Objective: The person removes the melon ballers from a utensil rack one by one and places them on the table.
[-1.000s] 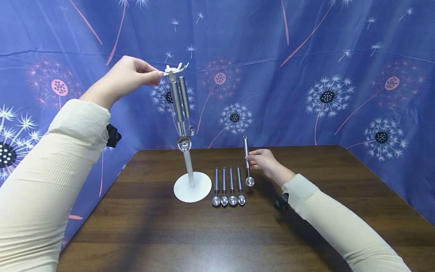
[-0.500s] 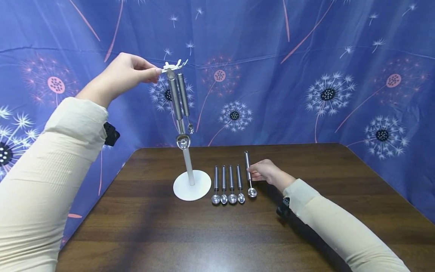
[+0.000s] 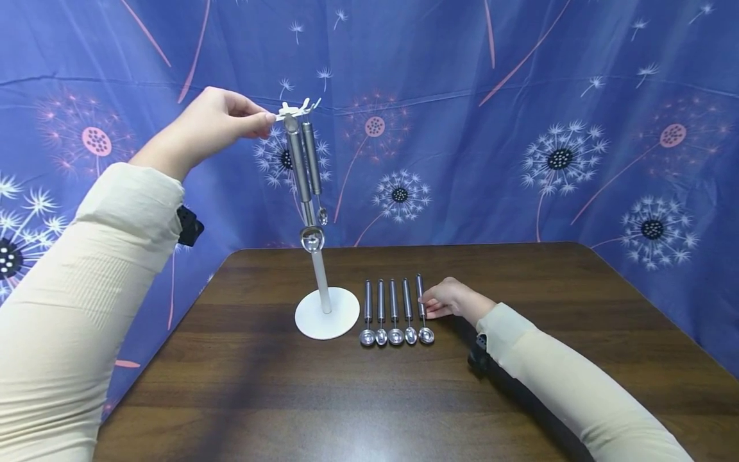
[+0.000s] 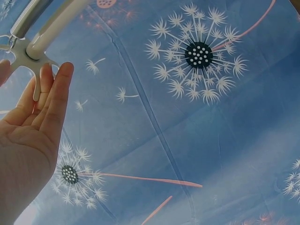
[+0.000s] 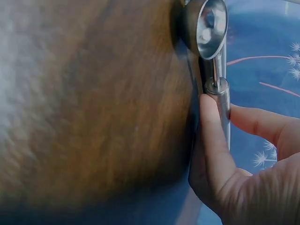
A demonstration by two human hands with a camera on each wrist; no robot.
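Observation:
My left hand (image 3: 213,128) pinches a hook arm at the top of a white utensil stand (image 3: 312,324). In the left wrist view, the fingers (image 4: 60,91) lie along one of the stand's hooks (image 4: 36,84). From the hooks hang a large steel scoop (image 3: 312,239) and a thinner steel utensil (image 3: 312,157) with a small bowl. Low at the table, my right hand (image 3: 453,298) pinches the handle of a melon baller (image 3: 426,336) at the right end of a row. Its round bowl (image 5: 213,28) points away from the hand in the right wrist view.
Several similar steel scoops (image 3: 394,301) lie side by side on the brown wooden table (image 3: 323,398), between the stand's round base and the right hand. A blue cloth with dandelion prints (image 3: 462,160) hangs behind the table's back edge.
My right hand has lowered the melon baller from the air to the right end of the row, bowl towards me. The left hand keeps its hold on the stand.

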